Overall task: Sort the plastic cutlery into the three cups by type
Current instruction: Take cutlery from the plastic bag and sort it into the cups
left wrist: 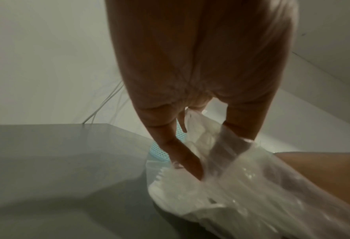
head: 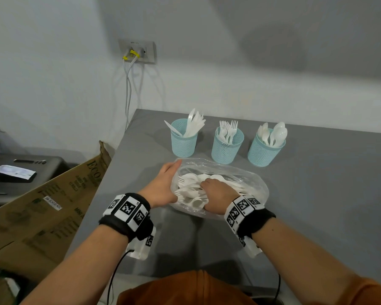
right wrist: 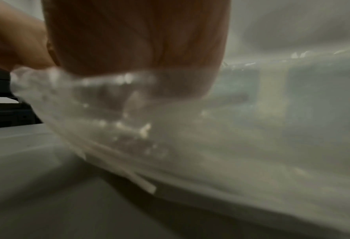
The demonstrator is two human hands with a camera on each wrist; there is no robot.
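On counter, before three cups (head: 225, 145): clear bag (head: 254, 181) of white cutlery (head: 190, 187).
Left hand (head: 163, 186) pinches bag's mouth; right hand (head: 217, 194) reaches inside (fingers buried, grip unreadable; wrist views blurred).

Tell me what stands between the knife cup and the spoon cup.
The fork cup stands between the knife cup and the spoon cup, clear in the head view.

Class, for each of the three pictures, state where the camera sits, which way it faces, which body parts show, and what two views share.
Head: worn high, facing forward and down at the grey table, three pale blue mesh cups, both forearms.
Left wrist: looks along the left hand to the clear plastic bag of white cutlery.
Right wrist: looks along the right hand into that bag, blurred.
Shared: both wrist views show the bag.
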